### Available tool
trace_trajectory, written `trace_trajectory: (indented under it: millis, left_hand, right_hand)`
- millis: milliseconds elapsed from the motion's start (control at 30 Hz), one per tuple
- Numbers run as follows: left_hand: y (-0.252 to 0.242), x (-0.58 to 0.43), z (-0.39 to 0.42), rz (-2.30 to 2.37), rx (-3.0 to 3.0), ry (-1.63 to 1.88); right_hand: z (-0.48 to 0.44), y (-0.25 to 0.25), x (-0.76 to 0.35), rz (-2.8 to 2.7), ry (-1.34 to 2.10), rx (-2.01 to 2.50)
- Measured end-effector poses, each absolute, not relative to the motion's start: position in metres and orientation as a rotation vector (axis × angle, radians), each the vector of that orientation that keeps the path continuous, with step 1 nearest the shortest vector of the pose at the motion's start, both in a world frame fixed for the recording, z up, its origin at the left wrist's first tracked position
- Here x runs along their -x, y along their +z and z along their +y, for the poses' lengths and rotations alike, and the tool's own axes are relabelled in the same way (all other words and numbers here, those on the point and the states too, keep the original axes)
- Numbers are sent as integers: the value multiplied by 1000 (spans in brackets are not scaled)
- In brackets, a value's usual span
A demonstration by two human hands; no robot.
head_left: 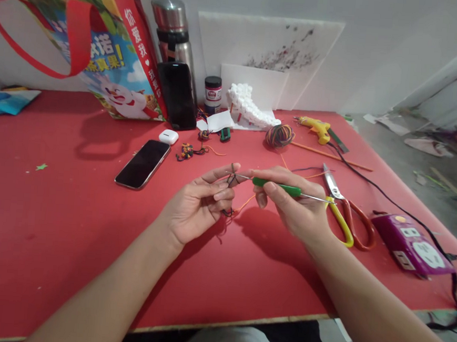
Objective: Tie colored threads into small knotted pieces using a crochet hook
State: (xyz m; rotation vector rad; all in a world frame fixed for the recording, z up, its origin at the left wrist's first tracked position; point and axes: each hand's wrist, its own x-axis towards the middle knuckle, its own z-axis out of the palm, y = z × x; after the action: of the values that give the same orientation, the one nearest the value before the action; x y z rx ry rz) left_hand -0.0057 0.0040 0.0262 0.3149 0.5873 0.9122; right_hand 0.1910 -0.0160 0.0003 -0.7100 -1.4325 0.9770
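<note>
The left hand [198, 205] pinches a small knotted cord piece [233, 181] between thumb and forefinger at the centre of the frame, the other fingers curled loosely under it. The right hand [293, 205] is closed around a green-handled hook [277, 187], thumb and forefinger pressed on the handle. The thin metal tip points left and meets the knot, though whether it has gone through a loop is too small to tell. An orange thread [245, 201] hangs from the piece and trails toward the multicoloured yarn ball [279, 135], just above centre. The work looks to be at the stage of bringing the hook to a loop in the knot. Working the tip further would call for a firm left-hand pinch, a slow, level hook and some slack in the thread, since the piece is tiny and could twist or slip. Both hands hover over the red table [50, 220]. Yellow-and-orange scissors [347, 217] lie just right of the right hand, with a purple power strip [412, 246] further right. A yellow glue gun [314, 127] sits in the upper right. A dark phone [142, 164] lies left of centre, with a white earbud case [168, 136] above it and more knotted bits [186, 151] nearby. A printed bag [103, 50] fills the upper left.
</note>
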Motion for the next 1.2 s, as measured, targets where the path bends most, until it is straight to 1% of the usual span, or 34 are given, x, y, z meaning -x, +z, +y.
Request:
trace_trajectory:
  millis: [100, 200, 333, 467, 900, 1200]
  left_hand:
    - [27, 6, 4, 574, -318, 924]
    - [28, 6, 3, 574, -315, 921]
    - [25, 6, 3, 566, -326, 921]
    - [21, 5, 2, 556, -323, 936]
    - [21, 2, 1, 549, -330, 931]
    - [27, -2, -2, 542, -290, 934]
  right_hand:
    - [-20, 4, -188, -1447, 951, 784]
    - [-21, 6, -186, -1392, 995, 821]
    - [-21, 1, -185, -1347, 1069, 813]
    - [-20, -4, -183, -1343, 1055, 791]
    - [-28, -4, -173, -1456, 752, 881]
    - [-29, -5, -174, -1722, 461, 910]
